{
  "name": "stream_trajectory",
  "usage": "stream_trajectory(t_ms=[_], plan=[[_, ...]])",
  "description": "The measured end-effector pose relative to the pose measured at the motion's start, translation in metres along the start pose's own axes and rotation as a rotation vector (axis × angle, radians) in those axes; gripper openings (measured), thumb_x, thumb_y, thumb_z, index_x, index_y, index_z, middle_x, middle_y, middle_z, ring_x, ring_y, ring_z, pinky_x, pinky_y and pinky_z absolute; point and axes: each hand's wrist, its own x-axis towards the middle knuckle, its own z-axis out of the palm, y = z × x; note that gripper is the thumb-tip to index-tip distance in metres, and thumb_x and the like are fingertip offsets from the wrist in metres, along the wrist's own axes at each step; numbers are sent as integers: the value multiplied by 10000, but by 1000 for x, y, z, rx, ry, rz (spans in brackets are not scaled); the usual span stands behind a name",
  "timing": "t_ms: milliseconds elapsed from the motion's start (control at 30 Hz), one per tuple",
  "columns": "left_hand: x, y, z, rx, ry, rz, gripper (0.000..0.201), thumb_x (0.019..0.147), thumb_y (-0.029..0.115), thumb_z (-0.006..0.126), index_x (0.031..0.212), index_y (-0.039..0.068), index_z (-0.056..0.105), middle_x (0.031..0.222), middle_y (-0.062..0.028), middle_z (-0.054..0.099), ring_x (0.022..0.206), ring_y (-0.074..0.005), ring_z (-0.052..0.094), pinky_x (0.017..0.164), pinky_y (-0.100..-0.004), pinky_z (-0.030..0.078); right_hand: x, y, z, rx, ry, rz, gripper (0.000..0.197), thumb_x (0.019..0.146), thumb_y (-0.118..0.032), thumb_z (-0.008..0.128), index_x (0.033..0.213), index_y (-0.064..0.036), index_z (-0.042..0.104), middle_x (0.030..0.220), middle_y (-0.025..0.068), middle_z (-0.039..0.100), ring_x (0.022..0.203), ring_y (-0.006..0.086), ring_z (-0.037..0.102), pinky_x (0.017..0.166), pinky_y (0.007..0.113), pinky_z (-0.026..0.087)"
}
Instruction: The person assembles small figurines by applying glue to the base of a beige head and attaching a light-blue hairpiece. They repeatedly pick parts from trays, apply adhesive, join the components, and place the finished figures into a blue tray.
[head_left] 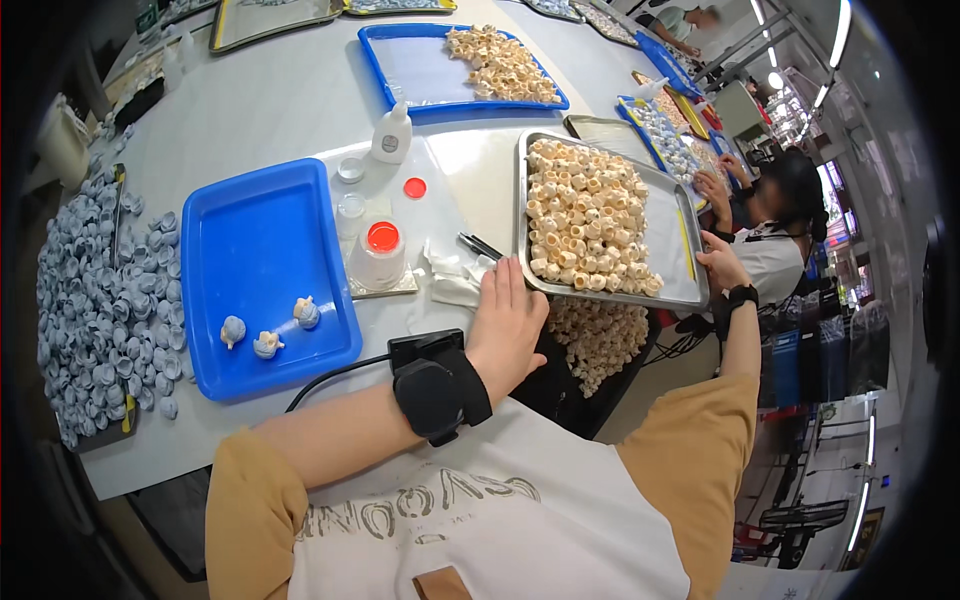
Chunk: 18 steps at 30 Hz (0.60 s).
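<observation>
A silver metal tray (668, 205) sits at the table's right edge, holding many small cream hollow pieces (585, 220); its right part is bare with a yellow strip. My right hand (722, 263) grips the tray's right rim, fingers curled round it. Against its near left corner rests my left hand (508, 322), fingers stretched out and thumb apart. To the left, a blue tray (262, 240) carries three small assembled pieces (268, 345) in grey-blue and cream. Just beyond my left fingertips lie a dark pen (480, 246) and crumpled white tissue (455, 278).
Left of the blue tray is a heap of grey-blue shells (110, 300). A clear cup with red inside (382, 240), a red cap (415, 187) and a white bottle (392, 135) stand mid-table. More cream pieces (598, 340) lie below the table edge. A co-worker (775, 225) sits at right.
</observation>
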Motion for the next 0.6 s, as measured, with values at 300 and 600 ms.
stream_trajectory(t_ms=[300, 600], plan=[[-5, -9, -6, 135, -4, 18, 896, 726, 572, 592, 1344, -7, 300, 1271, -197, 384, 1232, -365, 306, 990, -542, 254, 2, -17, 6, 101, -37, 27, 533, 792, 63, 494, 1312, -5, 397, 954, 63, 607, 713, 108, 570, 624, 234, 451], [-4, -8, -12, -1, -35, 113, 936, 702, 538, 637, 1312, -85, 294, 1223, -218, 392, 1201, -411, 331, 1006, -473, 286, 44, 6, -2, -238, 35, -36, 600, 741, 58, 475, 1330, 22, 364, 1079, 101, 577, 801, 179, 578, 690, 296, 454]])
